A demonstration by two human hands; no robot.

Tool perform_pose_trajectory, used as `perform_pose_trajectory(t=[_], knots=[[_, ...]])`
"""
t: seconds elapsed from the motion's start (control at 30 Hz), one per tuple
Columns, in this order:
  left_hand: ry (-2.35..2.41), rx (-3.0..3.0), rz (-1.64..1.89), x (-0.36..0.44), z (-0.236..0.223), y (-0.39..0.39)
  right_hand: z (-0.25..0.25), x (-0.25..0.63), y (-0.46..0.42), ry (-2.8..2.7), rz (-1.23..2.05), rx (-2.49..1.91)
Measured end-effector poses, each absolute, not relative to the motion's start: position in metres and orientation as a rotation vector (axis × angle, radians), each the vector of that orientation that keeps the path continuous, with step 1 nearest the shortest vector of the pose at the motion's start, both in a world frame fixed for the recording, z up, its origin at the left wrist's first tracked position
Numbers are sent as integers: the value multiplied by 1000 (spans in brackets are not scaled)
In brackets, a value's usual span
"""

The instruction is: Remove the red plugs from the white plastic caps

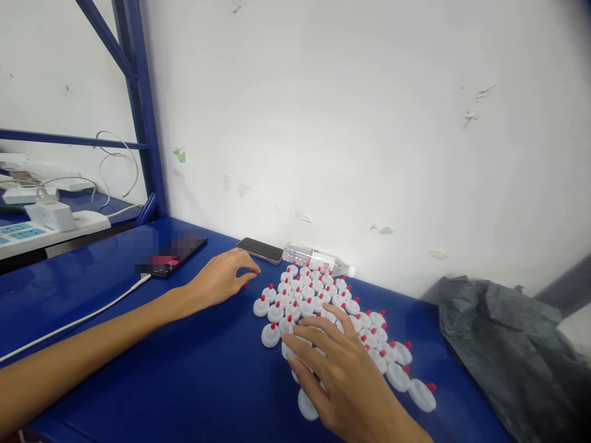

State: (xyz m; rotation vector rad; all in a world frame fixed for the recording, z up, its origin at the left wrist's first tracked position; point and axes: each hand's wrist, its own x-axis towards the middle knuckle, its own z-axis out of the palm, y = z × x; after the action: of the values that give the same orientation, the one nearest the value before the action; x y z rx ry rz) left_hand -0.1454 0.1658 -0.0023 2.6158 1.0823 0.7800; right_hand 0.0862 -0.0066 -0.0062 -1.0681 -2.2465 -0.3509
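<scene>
hands (pixel 220 277) (pixel 346 363) near red-tipped white caps (pixel 306 308)

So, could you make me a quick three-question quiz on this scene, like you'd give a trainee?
1. Which of the person's hands is spread over the white discs?
A) the left hand
B) the right hand
C) both hands
2. True or false: the plastic bottle lies on its side near the wall.
3. Fill in the colour: the small tips on the white discs are ____.

Key: 1. B; 2. True; 3. red.
</scene>
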Motion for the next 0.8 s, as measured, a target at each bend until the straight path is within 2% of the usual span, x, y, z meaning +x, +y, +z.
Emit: perform_pose_trajectory(t=[0.37, 0.8], knots=[[987, 2719, 632, -146, -21, 171, -16, 87, -8, -2332, -342, -1087], [1067, 2742, 518, -148, -18, 170, -14, 87, -9, -2405, -297, -1122]])
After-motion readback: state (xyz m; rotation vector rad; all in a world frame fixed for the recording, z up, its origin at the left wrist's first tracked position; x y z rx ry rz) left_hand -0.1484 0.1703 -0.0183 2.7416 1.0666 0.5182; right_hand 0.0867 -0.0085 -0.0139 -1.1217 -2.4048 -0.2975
